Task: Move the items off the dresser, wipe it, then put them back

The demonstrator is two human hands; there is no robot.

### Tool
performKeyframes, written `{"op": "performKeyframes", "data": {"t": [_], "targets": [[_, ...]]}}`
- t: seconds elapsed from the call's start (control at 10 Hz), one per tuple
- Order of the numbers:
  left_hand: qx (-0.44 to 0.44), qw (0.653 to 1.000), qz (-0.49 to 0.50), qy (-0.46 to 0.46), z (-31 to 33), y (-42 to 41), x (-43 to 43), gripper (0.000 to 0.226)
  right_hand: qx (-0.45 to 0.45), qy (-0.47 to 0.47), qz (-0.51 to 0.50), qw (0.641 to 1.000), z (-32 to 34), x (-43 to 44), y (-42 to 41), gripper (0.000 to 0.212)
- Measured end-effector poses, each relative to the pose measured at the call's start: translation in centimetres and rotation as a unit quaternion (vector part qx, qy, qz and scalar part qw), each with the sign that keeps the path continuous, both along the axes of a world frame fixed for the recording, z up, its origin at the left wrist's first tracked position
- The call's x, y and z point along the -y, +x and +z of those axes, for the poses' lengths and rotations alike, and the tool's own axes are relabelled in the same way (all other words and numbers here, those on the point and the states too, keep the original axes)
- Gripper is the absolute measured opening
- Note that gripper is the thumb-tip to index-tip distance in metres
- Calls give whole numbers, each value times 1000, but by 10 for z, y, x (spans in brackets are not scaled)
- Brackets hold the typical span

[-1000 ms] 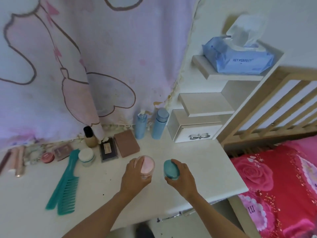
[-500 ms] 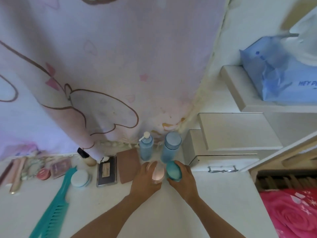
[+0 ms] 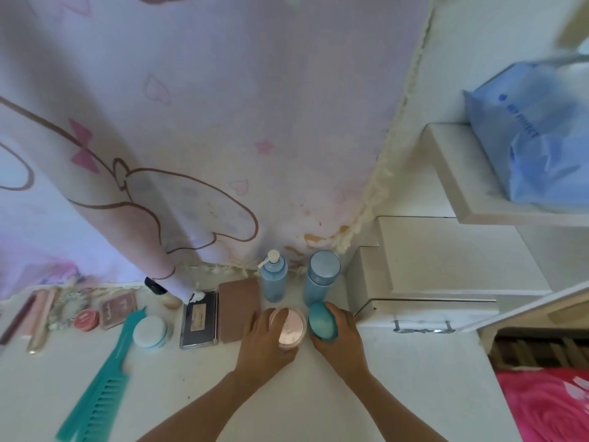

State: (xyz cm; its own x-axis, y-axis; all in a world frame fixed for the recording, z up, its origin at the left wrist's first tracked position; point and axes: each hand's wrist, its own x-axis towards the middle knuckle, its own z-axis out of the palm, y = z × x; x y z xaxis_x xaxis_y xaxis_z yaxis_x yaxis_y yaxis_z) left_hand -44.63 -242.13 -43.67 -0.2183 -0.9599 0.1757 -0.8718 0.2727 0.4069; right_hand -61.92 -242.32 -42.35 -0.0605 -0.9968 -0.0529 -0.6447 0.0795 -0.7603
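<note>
My left hand (image 3: 266, 342) grips a round pink-lidded jar (image 3: 291, 325) on the white dresser top (image 3: 318, 393). Beside it, my right hand (image 3: 342, 339) holds a teal oval container (image 3: 322, 320). Both sit just in front of two blue bottles: a pump bottle (image 3: 273, 279) and a capped bottle (image 3: 320, 277). To the left lie a brown compact (image 3: 239, 309), a dark palette (image 3: 200, 319), a white-and-blue jar (image 3: 149, 331) and teal combs (image 3: 102, 378).
A patterned curtain (image 3: 191, 122) hangs over the back edge. Small cosmetics (image 3: 86, 319) line the far left. A white drawer box (image 3: 420, 311) and shelves stand right, with a blue tissue pack (image 3: 535, 138) on top. A red bedspread (image 3: 548, 406) shows lower right.
Both hands carried the pink jar and teal container from the dresser's front toward the back, up to the blue bottles. The view tilted closer to the dresser.
</note>
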Motion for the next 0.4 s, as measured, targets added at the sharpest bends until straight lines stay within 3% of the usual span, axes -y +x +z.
{"op": "performKeyframes", "data": {"t": [0.3, 0.4], "targets": [[52, 998, 11, -24, 8, 3, -12, 89, -26, 5, 29, 999, -2, -1, -3, 77], [42, 999, 17, -12, 15, 13, -24, 90, -78, -5, 3, 997, 3, -9, 0, 80]]}}
